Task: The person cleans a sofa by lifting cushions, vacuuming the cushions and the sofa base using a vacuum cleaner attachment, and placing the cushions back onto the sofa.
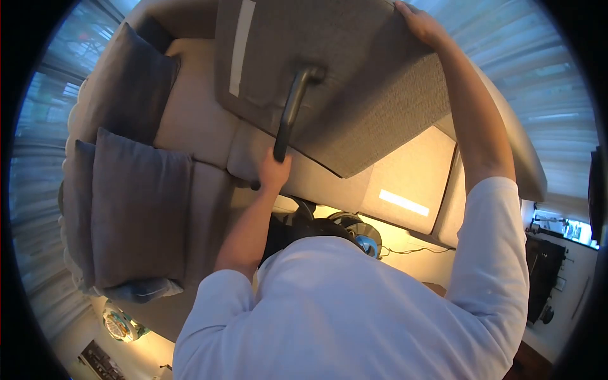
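My left hand (275, 173) is wrapped round the lower end of a dark vacuum cleaner tube (289, 114). The tube's bent far end meets the broad face of a large grey sofa cushion (373, 82), which stands tilted up off the seat. At the cushion's top right edge, my right hand (419, 24) grips it, fingers over the rim. A pale strip (242, 47) runs along the cushion's left part. Beneath the cushion, the light sofa seat base (411, 171) shows with a white strip (404, 202) on it.
Dark grey pillows (140, 209) lean on the sofa's left side. On the floor by my legs, a black and blue vacuum cleaner (361, 235) stands partly hidden, with a thin cord (418, 251) running right. Sheer curtains (532, 82) hang behind the sofa.
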Demonstrator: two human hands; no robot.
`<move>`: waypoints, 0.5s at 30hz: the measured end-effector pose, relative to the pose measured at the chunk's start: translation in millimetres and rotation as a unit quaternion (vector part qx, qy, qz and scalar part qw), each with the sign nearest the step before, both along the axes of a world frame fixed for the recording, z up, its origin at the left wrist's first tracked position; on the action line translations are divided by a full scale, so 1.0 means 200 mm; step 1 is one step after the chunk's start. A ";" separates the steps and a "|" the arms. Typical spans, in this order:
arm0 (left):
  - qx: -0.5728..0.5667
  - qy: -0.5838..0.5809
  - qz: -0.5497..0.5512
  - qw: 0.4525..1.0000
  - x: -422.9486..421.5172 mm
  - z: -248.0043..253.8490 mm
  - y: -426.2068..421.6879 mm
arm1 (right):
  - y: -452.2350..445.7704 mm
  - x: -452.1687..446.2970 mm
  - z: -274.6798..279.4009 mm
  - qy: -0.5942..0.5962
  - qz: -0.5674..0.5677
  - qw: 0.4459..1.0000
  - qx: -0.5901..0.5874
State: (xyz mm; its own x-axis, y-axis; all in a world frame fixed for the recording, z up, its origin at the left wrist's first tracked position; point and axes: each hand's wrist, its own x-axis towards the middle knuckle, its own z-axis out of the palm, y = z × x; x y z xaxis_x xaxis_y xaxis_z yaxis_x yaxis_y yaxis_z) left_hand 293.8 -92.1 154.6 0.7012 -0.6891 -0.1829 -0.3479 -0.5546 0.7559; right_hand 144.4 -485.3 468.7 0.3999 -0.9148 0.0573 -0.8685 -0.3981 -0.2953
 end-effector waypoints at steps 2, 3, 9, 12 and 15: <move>0.107 -0.011 -0.002 0.994 -0.03 -0.26 0.32 | -0.04 0.00 -0.02 0.005 -0.016 1.000 0.013; 0.135 -0.049 -0.006 0.990 -0.02 -0.35 0.45 | -0.06 0.00 -0.02 0.011 -0.011 1.000 0.014; 0.190 0.014 0.062 0.980 0.05 -0.42 0.71 | -0.08 0.03 -0.03 0.002 0.015 1.000 0.008; 0.119 0.035 0.066 0.990 0.01 -0.18 0.47 | -0.38 -0.07 -0.18 -0.057 0.079 0.994 0.042; 0.135 0.023 -0.009 0.991 -0.07 -0.26 0.39 | -0.42 -0.07 -0.17 -0.030 0.049 0.997 0.041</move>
State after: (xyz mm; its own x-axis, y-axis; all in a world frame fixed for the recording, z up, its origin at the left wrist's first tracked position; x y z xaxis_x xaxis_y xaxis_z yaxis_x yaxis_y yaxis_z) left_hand 279.4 -14.8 103.2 0.6763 -0.6227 -0.3935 -0.3278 -0.7328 0.5962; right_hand 130.9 -569.7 433.9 0.4862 -0.8738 0.0103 -0.8061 -0.4530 -0.3808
